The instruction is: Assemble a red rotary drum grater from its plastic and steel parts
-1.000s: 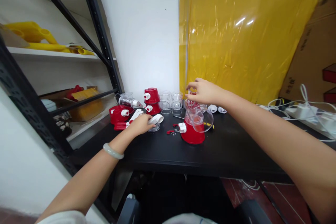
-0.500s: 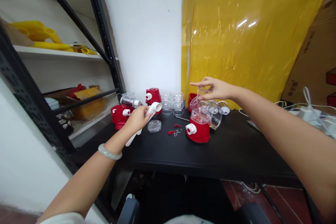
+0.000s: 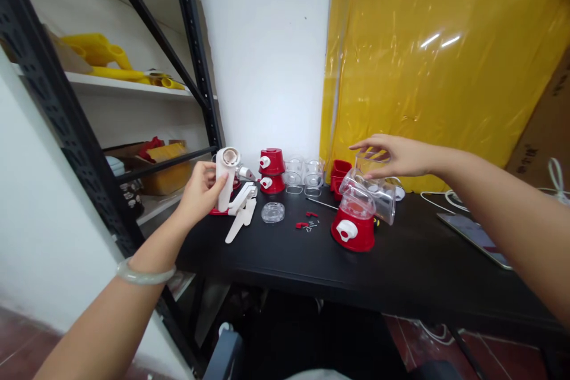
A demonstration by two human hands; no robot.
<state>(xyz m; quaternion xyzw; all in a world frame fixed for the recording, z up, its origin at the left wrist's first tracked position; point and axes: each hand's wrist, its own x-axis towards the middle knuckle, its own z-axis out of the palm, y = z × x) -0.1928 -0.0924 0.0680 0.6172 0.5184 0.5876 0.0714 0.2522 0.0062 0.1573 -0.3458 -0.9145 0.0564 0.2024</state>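
My left hand (image 3: 207,187) is closed round a white plastic crank handle (image 3: 225,187), held upright with its round, hollow end on top. Just below and to its right, more white handles (image 3: 243,214) lie in a loose pile. On the right, my right hand (image 3: 387,157) grips a clear plastic hopper (image 3: 354,181) between thumb and fingers. That hopper sits on a red base (image 3: 354,228) with a white knob on its front. Behind the hopper lies a clear cylinder (image 3: 385,205), partly hidden.
A clear oval lid (image 3: 272,212) and small red clips (image 3: 301,225) with several screws lie mid-table. Farther back are stacked red bases (image 3: 272,169), clear containers (image 3: 305,175) and a screwdriver shaft (image 3: 323,203). A tablet (image 3: 474,237) lies at right; a black shelf frame (image 3: 196,41) stands left.
The view has swung left. My left hand has moved left with the crank handle and turned it upright, uncovering the pile of handles. My right hand stays at the hopper.
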